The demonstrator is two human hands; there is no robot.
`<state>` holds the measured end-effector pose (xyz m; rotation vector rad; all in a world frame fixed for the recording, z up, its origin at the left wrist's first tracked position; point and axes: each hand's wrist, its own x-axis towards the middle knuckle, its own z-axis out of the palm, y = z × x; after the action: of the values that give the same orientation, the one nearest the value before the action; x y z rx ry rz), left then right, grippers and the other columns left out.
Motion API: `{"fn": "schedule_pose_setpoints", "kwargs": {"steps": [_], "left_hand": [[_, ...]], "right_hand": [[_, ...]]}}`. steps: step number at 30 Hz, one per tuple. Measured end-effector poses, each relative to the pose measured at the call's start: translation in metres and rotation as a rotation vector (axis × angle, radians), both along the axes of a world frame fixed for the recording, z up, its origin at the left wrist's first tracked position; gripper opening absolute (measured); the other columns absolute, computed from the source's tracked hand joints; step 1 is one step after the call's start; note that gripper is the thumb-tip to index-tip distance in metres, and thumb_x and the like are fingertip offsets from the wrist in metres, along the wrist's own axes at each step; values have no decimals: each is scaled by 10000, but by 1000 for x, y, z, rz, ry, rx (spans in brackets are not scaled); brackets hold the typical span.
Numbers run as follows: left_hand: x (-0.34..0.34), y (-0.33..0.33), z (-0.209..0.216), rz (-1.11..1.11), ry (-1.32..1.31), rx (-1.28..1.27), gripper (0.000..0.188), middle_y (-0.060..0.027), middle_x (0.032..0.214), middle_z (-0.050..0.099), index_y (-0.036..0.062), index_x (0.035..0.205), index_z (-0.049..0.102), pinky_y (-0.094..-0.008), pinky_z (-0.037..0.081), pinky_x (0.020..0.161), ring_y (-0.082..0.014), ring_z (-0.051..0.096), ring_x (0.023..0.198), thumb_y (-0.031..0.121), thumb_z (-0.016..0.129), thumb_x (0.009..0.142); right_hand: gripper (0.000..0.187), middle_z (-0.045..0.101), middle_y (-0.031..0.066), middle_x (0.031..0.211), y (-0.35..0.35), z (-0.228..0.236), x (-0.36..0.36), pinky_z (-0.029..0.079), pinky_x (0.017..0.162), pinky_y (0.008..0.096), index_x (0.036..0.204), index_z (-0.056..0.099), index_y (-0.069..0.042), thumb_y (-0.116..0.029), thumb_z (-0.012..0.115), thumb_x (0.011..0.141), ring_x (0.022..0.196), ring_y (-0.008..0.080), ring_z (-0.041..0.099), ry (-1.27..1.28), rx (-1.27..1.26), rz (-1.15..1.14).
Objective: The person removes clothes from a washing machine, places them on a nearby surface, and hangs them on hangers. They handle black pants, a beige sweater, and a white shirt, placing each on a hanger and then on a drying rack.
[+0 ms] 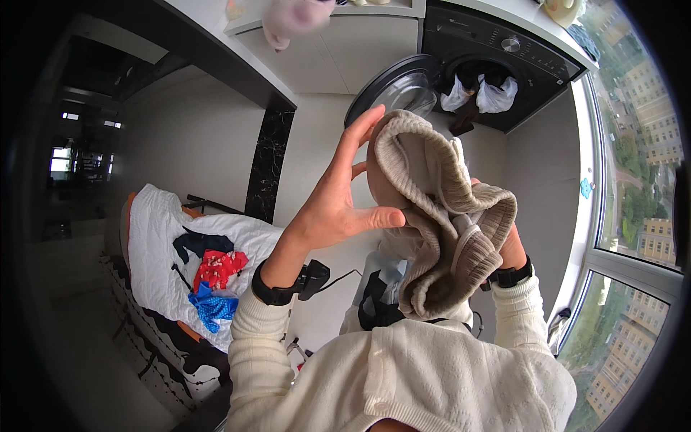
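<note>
A bunched beige garment (pixel 439 223) with ribbed, gathered edges hangs in front of my chest, folded over itself so its kind is unclear. My left hand (pixel 338 191) is open at its left side, fingers stretched and thumb pointing across to the fabric. On the other side my right hand (pixel 512 248) holds the garment from behind; the cloth hides most of its fingers. Black straps circle both wrists, and a small black device sits on the left one.
Ahead, a black washing machine (pixel 497 50) has its round door (pixel 396 86) swung open; dark and white items spill from the drum. At left, a white-covered surface (pixel 155 237) bears red (pixel 219 266), blue (pixel 212 306) and dark (pixel 205 241) clothes. A window (pixel 637 144) lines the right.
</note>
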<state>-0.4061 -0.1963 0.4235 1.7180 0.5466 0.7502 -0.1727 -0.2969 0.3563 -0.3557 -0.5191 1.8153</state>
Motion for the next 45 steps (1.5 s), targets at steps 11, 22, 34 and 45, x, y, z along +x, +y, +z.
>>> {"fn": "schedule_pose_setpoints", "kwargs": {"steps": [11,22,34,45], "left_hand": [[-92,-22,79,507,-342,-107,383,-29,977,627,8,1098,557,-238,472,826,-100,582,897,125,781,810],[-89,-4,122,289,-112,121,417,-23,995,621,13,1121,569,-237,450,853,-101,575,914,134,782,784],[-195,13,100,833,335,430,232,8,859,624,14,972,615,-231,463,711,-72,554,785,91,754,804],[-84,-37,80,392,659,1127,772,-123,1302,536,113,1321,480,-404,413,981,-295,535,1135,220,826,640]], "right_hand": [[440,640,102,1182,49,53,-41,463,956,324,1278,561,-2,-79,643,853,1091,191,596,-912,15,-594],[338,327,199,1486,73,77,-38,410,1033,398,1106,722,-112,-318,737,838,1302,292,444,-1005,438,-221],[207,693,82,725,140,180,-59,513,648,278,908,753,-36,-101,613,770,647,145,648,-1592,987,-395],[159,702,80,693,104,233,-73,503,611,279,832,742,1,-49,635,725,613,143,611,-1557,760,-68]]}}
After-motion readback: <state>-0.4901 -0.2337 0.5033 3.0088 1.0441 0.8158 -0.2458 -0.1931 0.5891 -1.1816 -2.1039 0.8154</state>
